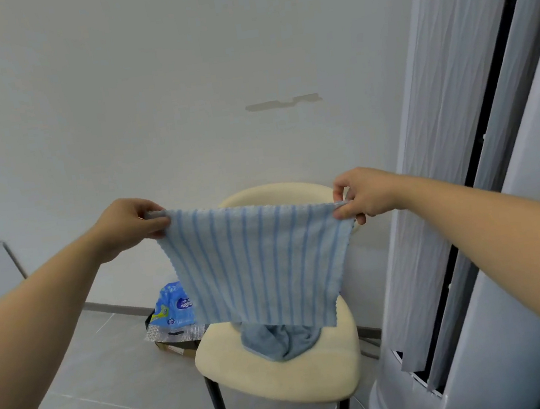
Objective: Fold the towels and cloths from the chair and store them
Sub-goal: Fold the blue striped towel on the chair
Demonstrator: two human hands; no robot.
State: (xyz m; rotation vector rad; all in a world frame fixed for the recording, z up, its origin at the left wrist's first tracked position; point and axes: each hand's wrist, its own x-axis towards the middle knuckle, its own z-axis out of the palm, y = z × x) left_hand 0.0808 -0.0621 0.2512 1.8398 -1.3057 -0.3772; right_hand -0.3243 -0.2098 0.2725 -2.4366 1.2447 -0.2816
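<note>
A pale blue cloth (256,268) with darker blue stripes, a plain grey-blue towel (281,341), a cream chair (277,375).

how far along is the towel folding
Early on: nothing folded or stored is in view. In hand: left hand and right hand pinch the striped cloth by its top corners, hanging unfolded. To do: the blue towel lies crumpled on the chair seat.

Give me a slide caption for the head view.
Left hand and right hand pinch the top corners of a striped cloth above a cream chair bearing a blue towel.
</note>
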